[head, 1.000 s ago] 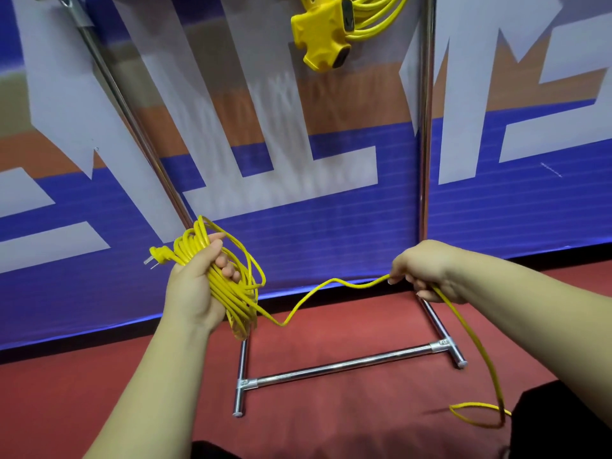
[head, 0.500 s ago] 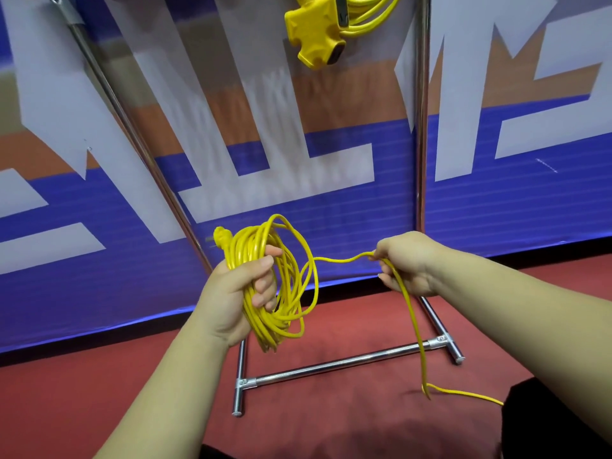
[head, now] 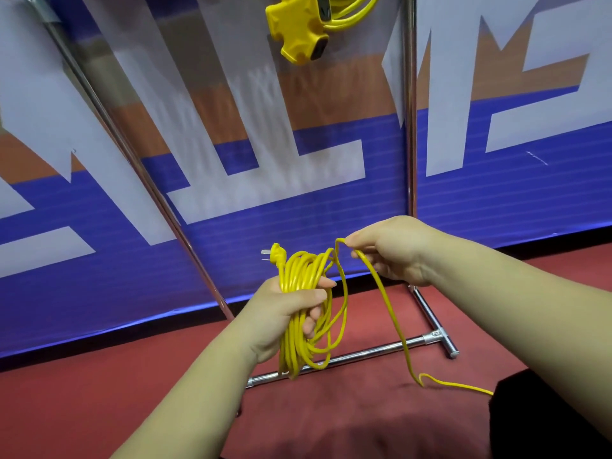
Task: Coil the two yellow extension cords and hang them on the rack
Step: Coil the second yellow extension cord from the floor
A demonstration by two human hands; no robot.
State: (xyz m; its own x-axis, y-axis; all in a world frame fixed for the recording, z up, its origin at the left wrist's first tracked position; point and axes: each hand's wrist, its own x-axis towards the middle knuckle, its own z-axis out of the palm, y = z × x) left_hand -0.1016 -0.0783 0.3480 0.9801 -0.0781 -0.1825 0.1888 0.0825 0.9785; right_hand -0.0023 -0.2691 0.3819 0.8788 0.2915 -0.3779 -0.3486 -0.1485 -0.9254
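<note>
Yellow cord coil (head: 298, 293) sits gripped in the left hand (head: 281, 309), plug (head: 275, 253) uppermost; right hand (head: 394, 250) pinches its loose strand (head: 390, 313); second cord (head: 308, 24) hangs on the rack (head: 410, 127).

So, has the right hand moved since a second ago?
Yes. The right hand has moved left, off the rack's right upright and toward the coil gripped in the left hand, still pinching the cord.
</note>
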